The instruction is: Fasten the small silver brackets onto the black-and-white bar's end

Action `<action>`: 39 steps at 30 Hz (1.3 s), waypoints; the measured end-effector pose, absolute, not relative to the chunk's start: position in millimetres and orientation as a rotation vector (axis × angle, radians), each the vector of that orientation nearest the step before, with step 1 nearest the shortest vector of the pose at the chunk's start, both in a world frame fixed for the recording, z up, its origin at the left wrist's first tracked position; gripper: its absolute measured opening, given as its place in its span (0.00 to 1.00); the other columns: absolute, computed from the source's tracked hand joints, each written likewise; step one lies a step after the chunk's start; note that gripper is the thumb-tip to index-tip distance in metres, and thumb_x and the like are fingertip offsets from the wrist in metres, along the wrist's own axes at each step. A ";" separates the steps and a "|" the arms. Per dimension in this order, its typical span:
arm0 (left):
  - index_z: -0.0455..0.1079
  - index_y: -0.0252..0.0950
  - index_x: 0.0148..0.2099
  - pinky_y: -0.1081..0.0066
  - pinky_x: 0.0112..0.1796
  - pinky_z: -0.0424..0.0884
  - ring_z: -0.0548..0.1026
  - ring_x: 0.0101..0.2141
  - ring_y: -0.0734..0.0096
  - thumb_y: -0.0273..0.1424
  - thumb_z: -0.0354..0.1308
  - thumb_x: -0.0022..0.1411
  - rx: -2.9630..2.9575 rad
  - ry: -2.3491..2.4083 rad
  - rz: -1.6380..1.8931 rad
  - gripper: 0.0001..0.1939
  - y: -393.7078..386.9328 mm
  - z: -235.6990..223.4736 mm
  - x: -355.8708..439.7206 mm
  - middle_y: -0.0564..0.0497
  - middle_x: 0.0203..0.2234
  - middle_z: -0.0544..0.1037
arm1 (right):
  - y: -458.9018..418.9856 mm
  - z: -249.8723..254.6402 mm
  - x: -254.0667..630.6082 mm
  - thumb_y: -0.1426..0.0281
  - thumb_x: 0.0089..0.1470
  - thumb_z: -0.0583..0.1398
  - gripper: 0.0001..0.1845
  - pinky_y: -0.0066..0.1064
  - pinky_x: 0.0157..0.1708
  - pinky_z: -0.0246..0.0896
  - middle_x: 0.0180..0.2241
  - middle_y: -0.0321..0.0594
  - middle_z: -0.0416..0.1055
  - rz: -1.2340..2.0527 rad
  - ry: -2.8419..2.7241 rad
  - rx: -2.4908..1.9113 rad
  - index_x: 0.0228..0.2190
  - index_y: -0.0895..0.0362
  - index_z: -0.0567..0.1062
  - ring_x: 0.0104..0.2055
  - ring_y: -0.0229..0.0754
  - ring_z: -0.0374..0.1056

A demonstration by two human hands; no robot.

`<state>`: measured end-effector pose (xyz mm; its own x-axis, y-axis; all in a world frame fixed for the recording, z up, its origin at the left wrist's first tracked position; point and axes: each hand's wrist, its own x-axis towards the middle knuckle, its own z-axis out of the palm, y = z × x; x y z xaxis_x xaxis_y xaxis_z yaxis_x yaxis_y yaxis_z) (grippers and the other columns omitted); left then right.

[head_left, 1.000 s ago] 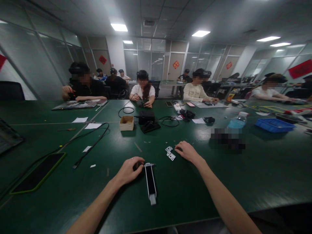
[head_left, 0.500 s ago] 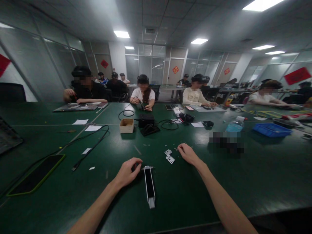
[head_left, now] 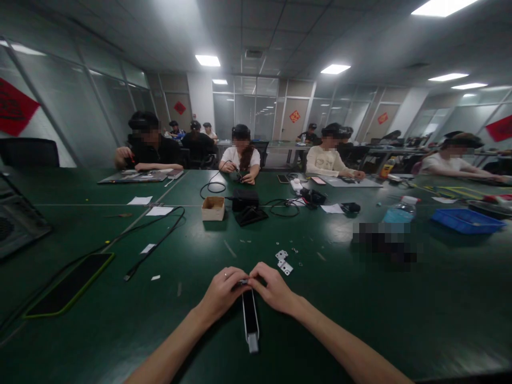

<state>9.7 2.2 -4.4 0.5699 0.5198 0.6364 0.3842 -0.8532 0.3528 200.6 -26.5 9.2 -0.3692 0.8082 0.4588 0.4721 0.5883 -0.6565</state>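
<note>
A long narrow metal frame (head_left: 250,317) with a dark middle and a grey block at its near end lies on the green table in front of me. At its far end my left hand (head_left: 224,290) is closed, thumb and fingers around the cross-piece. My right hand (head_left: 272,288) meets it there from the other side, its fingertips pinched together against the same end. Whatever small thing the right fingertips hold is hidden. Beyond my right hand lie silver metal plates with holes (head_left: 284,262), and beside them several tiny rings (head_left: 295,250).
Left of me are a green-rimmed dark phone-like slab (head_left: 70,285) and a black cable (head_left: 158,242). Ahead stand a small cardboard box (head_left: 213,209) and a black case (head_left: 245,199). To the right are a bottle (head_left: 400,212) and a blue tray (head_left: 466,221). Other people sit opposite.
My right hand has moved from the small rings by the plates, left and nearer, to the frame's far end. My left hand has closed in on that end. The view has shifted slightly.
</note>
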 end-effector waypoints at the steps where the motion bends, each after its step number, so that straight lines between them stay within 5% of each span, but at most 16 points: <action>1: 0.70 0.37 0.40 0.70 0.36 0.71 0.74 0.33 0.69 0.35 0.51 0.66 2.642 0.753 1.168 0.09 2.5 -5.5 9.9 0.48 0.31 0.76 | -27.6 9.2 199.9 0.65 0.59 0.55 0.10 0.30 0.32 0.58 0.28 0.37 0.66 0.553 -2.011 -1.021 0.28 0.56 0.69 0.32 0.38 0.62; 23: 0.71 0.36 0.37 0.73 0.33 0.69 0.72 0.28 0.72 0.27 0.55 0.55 2.551 1.020 0.762 0.06 13.6 9.9 -17.1 0.51 0.29 0.74 | -13.9 4.7 232.9 0.69 0.56 0.56 0.08 0.38 0.39 0.62 0.34 0.43 0.71 0.392 -2.262 -1.116 0.35 0.57 0.74 0.38 0.43 0.65; 39: 0.74 0.33 0.34 0.80 0.25 0.62 0.68 0.21 0.78 0.26 0.56 0.52 2.374 1.100 0.586 0.06 7.0 11.7 -15.7 0.56 0.21 0.74 | -15.8 -2.8 224.1 0.73 0.53 0.55 0.06 0.35 0.35 0.60 0.30 0.41 0.69 0.418 -2.271 -1.183 0.29 0.57 0.72 0.35 0.42 0.63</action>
